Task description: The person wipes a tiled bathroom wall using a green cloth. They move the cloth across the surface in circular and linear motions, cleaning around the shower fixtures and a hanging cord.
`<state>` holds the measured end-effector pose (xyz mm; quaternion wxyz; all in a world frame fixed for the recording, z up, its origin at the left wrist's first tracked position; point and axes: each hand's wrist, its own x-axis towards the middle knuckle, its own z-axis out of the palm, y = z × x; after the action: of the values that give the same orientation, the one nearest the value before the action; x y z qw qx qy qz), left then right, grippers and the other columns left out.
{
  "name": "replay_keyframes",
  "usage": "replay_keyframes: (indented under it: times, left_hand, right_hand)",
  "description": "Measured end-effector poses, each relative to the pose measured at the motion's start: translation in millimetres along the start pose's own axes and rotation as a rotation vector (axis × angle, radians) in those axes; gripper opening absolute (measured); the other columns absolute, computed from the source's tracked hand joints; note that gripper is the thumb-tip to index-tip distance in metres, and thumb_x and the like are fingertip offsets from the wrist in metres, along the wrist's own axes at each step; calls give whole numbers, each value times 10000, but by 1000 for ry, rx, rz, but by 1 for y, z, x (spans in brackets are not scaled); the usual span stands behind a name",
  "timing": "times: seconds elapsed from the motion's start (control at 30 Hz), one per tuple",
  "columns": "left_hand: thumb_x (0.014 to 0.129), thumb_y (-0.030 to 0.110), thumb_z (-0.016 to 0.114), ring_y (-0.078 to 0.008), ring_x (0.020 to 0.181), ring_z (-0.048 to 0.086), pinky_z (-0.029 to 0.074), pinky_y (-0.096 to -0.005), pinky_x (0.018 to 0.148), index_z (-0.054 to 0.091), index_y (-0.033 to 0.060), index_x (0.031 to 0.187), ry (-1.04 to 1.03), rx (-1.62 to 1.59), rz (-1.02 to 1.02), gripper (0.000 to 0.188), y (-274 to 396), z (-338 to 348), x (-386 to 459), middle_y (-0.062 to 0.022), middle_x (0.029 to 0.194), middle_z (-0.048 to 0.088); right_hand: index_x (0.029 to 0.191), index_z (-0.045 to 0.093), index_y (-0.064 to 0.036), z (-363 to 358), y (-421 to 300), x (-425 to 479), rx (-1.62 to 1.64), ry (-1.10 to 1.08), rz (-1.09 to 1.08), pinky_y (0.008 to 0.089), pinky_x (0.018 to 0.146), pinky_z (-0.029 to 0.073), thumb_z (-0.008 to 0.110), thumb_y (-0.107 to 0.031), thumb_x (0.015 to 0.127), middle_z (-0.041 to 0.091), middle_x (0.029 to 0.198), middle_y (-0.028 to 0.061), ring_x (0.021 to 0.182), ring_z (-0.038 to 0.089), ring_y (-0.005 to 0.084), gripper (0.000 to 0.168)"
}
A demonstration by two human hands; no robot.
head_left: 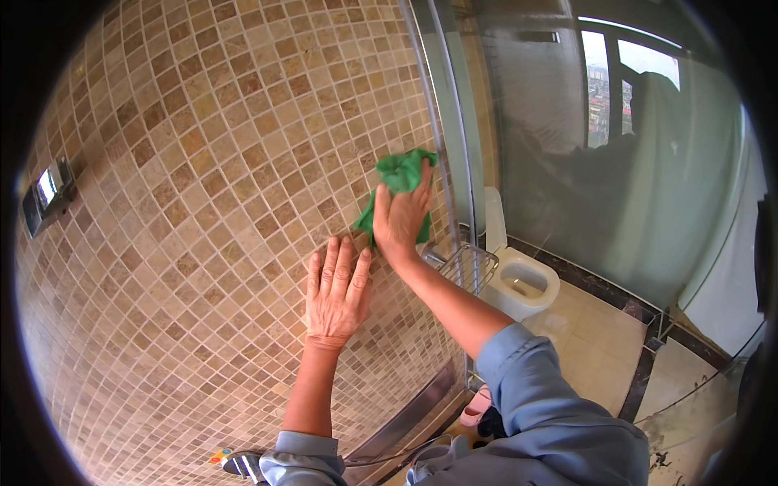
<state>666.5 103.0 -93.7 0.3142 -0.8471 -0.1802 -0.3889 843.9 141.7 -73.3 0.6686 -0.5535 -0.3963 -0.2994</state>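
A green cloth (401,173) lies crumpled against the mosaic tile wall (243,152), close to the metal edge of a glass panel. My right hand (401,215) presses on it, fingers spread over the fabric, with parts of the cloth showing above and on both sides. Lower and to the left, my left hand (336,291) rests on bare tiles, palm to the wall and fingers pointing up. It holds nothing. The palm sides of both hands are hidden.
A wire basket (471,267) juts from the wall below my right hand. Beyond the glass panel (459,121) stands a white toilet (523,282). A chrome fixture (48,194) protrudes at far left. A pink slipper (476,406) lies on the floor, near a cable or hose (389,460).
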Motion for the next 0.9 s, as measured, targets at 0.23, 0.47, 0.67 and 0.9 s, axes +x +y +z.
replay_keyframes:
  times: [0.23,0.47,0.67,0.9]
  left_hand:
    - [880,198,610,-306,1408,338,212,-498,1164,460,117,1395,-9,17,4,543,-1,-1,0,-135,1462,432]
    - [879,178,612,-293,1404,350,213,-485,1169,493,110,1345,-2,45,5,486,-2,1,-1,-130,1446,455]
    - [862,188,642,-298,1404,350,222,-492,1163,503,98,1333,-3,60,0,499,2,0,1,-137,1440,461]
    - [863,179,640,-299,1398,359,227,-498,1160,508,97,1320,0,56,-3,482,0,0,-2,-138,1434,466]
  right_hand:
    - [1481,189,31,-8,4,3,158,-31,-28,550,1141,160,485,-341,972,148,1532,290,1406,183,455,697]
    - [1462,300,-37,-5,36,101,90,-16,-377,541,1125,176,473,-452,944,268,1518,221,1399,250,408,686]
    - [1438,331,-1,-1,43,90,108,49,-406,516,1118,199,498,-380,954,285,1496,253,1379,272,421,637]
    - [1432,328,6,-20,37,42,189,-176,-371,572,1125,129,473,-394,969,186,1522,268,1408,172,453,629]
